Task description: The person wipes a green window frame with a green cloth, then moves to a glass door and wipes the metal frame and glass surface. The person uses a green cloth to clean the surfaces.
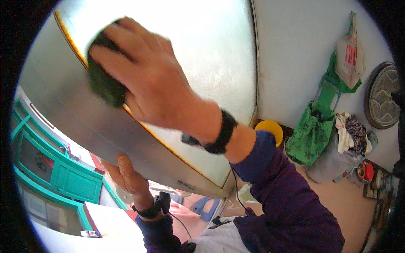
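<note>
My right hand (152, 76) grips a dark green scrubbing pad (106, 83), slightly blurred. The pad lies across the rust-coloured line where a door's metal frame (104, 126) meets its bright frosted pane (212, 63). Lower down, my left hand (129, 174) is closed around the outer edge of that frame, thumb on the near face and the other fingers partly hidden behind it. A small handle or latch (186, 184) sits low on the frame. Both wrists wear black straps with small devices.
Green bags (311, 136) and a plastic bag (349, 60) hang on the right wall beside a round lattice cover (383, 95). A yellow container (272, 129) stands below. Turquoise doors (76, 182) appear at left, and a pink basin (183, 213) beneath the door. Cables run near both sleeves.
</note>
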A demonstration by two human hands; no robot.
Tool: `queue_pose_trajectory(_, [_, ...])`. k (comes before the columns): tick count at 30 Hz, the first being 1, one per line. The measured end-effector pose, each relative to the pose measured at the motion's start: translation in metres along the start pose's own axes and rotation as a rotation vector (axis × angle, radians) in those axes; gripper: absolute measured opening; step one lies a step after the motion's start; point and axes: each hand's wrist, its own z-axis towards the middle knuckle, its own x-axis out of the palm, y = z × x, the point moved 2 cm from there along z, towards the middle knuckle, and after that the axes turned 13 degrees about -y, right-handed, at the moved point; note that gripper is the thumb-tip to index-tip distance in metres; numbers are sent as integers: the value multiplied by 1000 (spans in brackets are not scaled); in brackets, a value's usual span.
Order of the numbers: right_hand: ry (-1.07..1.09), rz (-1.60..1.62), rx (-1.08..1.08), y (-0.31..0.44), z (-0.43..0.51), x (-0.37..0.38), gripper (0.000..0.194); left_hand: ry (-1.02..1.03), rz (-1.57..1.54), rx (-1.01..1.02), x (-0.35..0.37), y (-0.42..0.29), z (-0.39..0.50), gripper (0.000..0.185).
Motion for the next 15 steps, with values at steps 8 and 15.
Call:
queue_pose_trajectory(8, [76, -442, 424, -51, -181, -121, 51, 12, 99, 179, 3, -2, 2, 62])
queue_pose_trajectory(15, [163, -765, 1167, -92, -259, -179, 64, -4, 37, 74, 2, 1, 0, 69])
